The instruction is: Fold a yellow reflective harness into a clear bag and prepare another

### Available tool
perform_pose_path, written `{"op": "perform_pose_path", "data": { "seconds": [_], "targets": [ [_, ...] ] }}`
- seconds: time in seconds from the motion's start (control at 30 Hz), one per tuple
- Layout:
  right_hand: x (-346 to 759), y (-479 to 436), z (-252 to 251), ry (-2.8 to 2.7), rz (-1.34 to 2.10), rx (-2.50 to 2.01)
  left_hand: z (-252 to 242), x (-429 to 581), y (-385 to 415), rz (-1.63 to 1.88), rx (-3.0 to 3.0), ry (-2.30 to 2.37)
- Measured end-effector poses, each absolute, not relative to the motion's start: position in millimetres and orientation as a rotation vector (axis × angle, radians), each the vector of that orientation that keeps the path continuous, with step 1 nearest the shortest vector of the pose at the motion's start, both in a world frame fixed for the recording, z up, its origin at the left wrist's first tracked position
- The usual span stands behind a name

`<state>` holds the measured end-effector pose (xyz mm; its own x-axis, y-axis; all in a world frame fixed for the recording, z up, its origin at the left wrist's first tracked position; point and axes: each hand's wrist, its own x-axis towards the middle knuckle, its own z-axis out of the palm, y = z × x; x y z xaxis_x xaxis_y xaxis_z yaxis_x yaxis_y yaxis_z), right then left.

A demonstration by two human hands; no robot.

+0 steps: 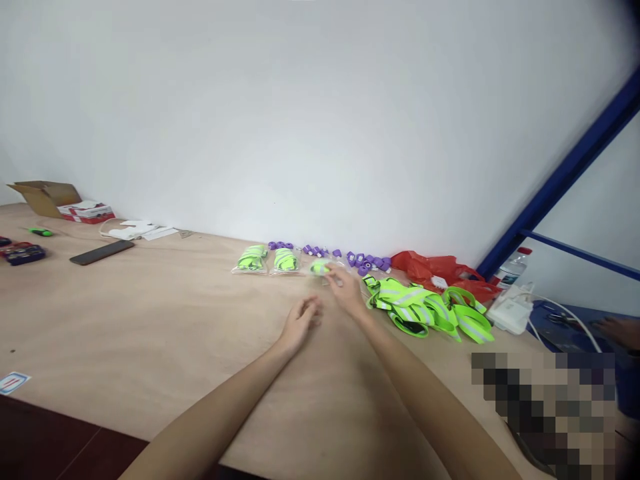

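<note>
My right hand (343, 287) is closed on a small bag of neon-green reflective strap (320, 267), pinched between thumb and fingers near the wall. My left hand (301, 321) is held just in front and to the left, fingers loosely bent and apart, with nothing visible in it. Two clear bags of folded green-and-silver strap, a left one (251, 258) and a right one (285, 260), lie side by side left of the held bag. A loose heap of the same straps (420, 303) spreads out right of my right hand. Purple rolled pieces (370, 262) line the wall behind.
At right are a red plastic bag (425, 268), a bottle (511, 269) and a white charger with a cable (513, 310). A phone (103, 252), papers (143, 230) and an open cardboard box (45, 198) lie on the left. Another person's hand (620, 330) shows at far right.
</note>
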<state>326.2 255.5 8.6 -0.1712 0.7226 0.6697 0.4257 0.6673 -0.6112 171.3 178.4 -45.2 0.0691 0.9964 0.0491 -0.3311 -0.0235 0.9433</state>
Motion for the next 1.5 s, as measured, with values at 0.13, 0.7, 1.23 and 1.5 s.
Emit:
{"op": "perform_pose_path", "data": {
  "seconds": [0.13, 0.7, 1.23, 1.5],
  "targets": [
    [304.9, 256.4, -34.0, -1.986, 0.445, -0.868, -45.1, 175.6, 178.4, 1.228, 1.109, 0.848],
    [272.4, 309.6, -36.1, -2.615, 0.048, -0.861, -44.9, 181.9, 173.2, 1.131, 1.227, 0.859],
    [298.0, 291.5, 5.5, -2.573, -0.311, -1.536, -44.5, 178.6, 174.4, 1.079, 1.26, 0.899],
    [438.6, 245.4, 56.3, -2.421, -0.269, -2.126, -46.9, 179.4, 175.6, 1.088, 1.334, 0.905]
  ]
}}
